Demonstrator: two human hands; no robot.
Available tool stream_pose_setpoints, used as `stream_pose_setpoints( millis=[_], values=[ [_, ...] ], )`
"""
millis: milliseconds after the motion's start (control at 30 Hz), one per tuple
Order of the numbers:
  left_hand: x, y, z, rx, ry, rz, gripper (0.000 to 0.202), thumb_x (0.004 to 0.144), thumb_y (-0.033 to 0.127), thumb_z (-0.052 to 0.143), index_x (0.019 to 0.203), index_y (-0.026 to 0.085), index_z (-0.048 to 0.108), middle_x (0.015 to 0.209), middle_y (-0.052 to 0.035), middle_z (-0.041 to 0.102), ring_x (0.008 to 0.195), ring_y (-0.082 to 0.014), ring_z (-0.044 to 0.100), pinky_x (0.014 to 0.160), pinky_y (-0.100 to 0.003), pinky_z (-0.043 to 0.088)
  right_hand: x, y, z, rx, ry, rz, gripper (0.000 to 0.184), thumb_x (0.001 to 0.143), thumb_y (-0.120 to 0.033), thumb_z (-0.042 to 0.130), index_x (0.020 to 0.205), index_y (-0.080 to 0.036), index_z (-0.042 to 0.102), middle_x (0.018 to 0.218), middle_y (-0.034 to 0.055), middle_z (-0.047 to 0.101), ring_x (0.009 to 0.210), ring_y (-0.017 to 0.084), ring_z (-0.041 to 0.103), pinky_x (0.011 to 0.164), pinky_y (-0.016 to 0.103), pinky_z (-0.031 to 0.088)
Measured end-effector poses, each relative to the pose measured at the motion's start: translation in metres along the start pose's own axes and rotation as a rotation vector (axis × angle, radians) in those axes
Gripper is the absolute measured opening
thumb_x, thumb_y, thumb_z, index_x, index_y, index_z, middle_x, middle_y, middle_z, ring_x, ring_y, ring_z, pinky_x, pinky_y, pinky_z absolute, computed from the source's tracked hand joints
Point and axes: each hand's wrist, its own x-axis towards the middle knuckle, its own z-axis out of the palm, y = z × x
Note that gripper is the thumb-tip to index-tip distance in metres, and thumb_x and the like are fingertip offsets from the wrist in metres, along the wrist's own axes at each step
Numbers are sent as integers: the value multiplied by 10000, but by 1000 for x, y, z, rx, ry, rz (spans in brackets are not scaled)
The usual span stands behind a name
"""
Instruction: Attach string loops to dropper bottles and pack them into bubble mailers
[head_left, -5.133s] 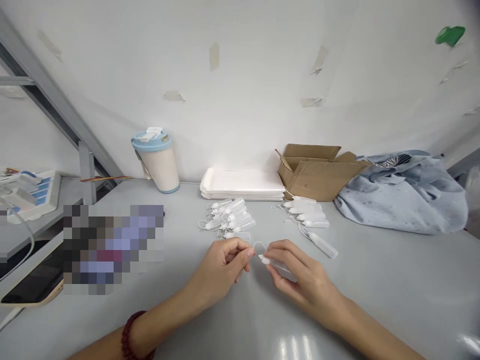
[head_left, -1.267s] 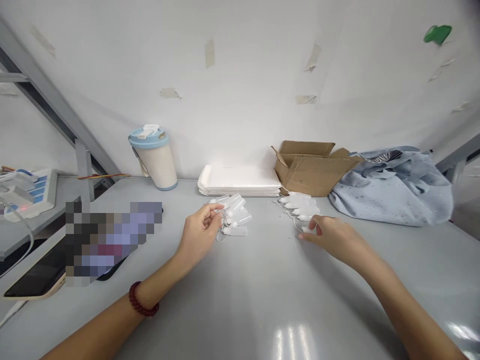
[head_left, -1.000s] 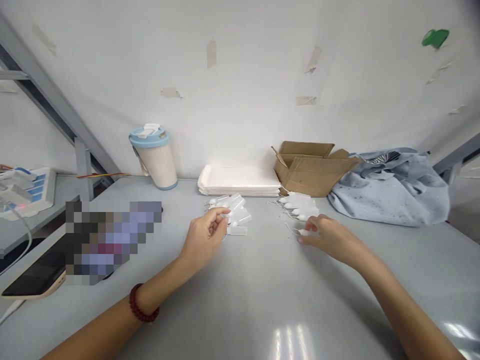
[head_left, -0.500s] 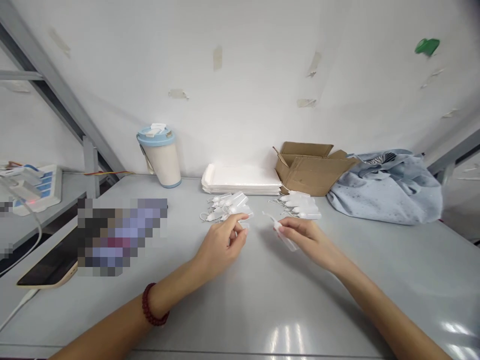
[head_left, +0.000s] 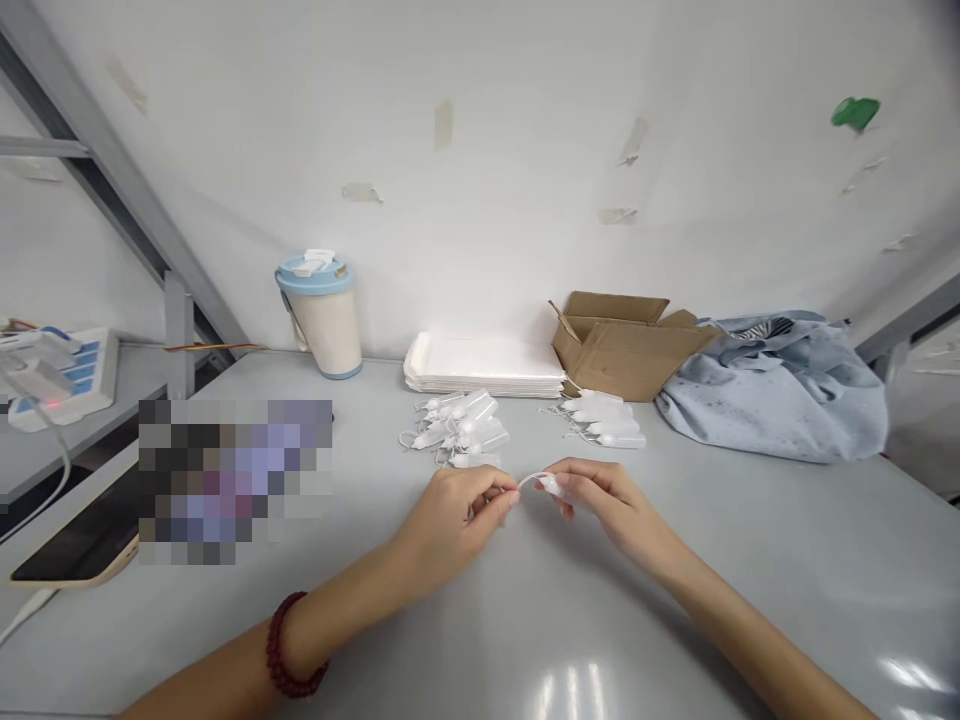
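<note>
Glossy smooth grey table [head_left: 525, 630], translucent plastic vials [head_left: 465, 432], matt cardboard box [head_left: 622, 345], soft blue cloth [head_left: 772, 395].

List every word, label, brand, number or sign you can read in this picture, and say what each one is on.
No readable text anywhere.
On the cup: no print shows.
On the cardboard box: plain on the sides shown.
On the small white tag between the left hand and right hand: blank.
On the power strip: any marks too small to read.
On the pixelated patch: unreadable.

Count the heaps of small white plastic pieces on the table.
2: left heap ahead of the left hand, right heap before the cardboard box. Right hand holds one piece.
</note>
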Motion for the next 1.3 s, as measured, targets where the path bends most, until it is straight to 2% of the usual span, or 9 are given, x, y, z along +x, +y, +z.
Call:
stream_pose_setpoints(
  millis=[200,367,467,633,833,1067,1300],
  values=[
    [0,6,1,-381,9,-232,227,810,375,563,749,191,680,629,14,589,448,-78,432,466,-215,359,-4,-2,1,71,-37,-26,249,851,-327,456,777,-177,640,595,-21,483,596,124,451,627,263,377],
    [0,5,3,-509,-36,-294,250,833,379,541,806,187,699,682,0,601,473,-77,444,475,-219,345,-6,0,6,72,-42,-22,264,845,-337,449,838,-187,666,609,-14,498,600,129,461,626,266,395],
    [0,3,4,-575,-54,-322,263,832,386,555,762,170,686,653,9,573,469,-66,433,479,-213,331,-6,0,7,70,-38,-23,265,841,-325,444,837,-185,669,615,-12,503,601,127,463,619,262,397],
    [0,1,6,-590,-52,-356,282,836,386,554,725,155,672,612,21,523,469,-61,413,485,-211,318,-6,1,8,102,-67,-10,241,844,-323,465,842,-186,663,611,-20,505,600,120,460,623,256,391],
    [-2,4,7,-590,-69,-397,288,817,425,561,816,167,689,647,9,541,467,-71,410,469,-214,322,-6,4,9,139,-74,-5,227,844,-333,481,836,-195,661,636,-22,531,596,113,471,633,254,402],
    [-2,8,6,-647,-67,-411,302,802,414,596,632,166,626,595,32,519,443,-52,384,465,-203,303,-6,3,9,160,-60,-16,243,842,-338,477,831,-188,668,602,-24,510,581,113,464,616,252,394],
    [-1,6,6,-617,-44,-412,302,810,394,586,620,160,615,580,32,516,446,-56,388,483,-211,313,-6,6,7,77,-114,-43,299,910,-404,435,910,-197,650,662,-25,530,621,107,459,614,235,361]
  ],
)
